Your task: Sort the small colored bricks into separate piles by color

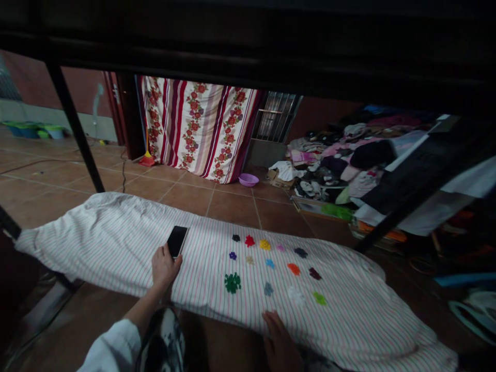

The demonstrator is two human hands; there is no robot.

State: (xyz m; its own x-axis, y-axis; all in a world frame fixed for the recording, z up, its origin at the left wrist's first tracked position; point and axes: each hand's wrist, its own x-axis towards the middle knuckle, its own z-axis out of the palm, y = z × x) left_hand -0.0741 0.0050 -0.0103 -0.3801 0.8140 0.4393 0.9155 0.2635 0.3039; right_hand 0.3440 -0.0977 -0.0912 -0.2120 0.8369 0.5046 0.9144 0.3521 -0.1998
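My left hand grips the lower end of a dark-screened phone at the cloth, thumb on one side and fingers on the other. My right hand rests at the near edge of the striped cloth, fingers stretched out and holding nothing. Small colour-sorted piles of tiny pieces lie in rough rows. Nearest my right hand are the grey pile and the white pile. A dark green pile is the largest; red, yellow, orange and lime piles lie around.
Dark metal posts and a beam frame the cloth-covered surface. Beyond it are a tiled floor, a flowered curtain, a purple basin, a red dustpan and a heap of clothes.
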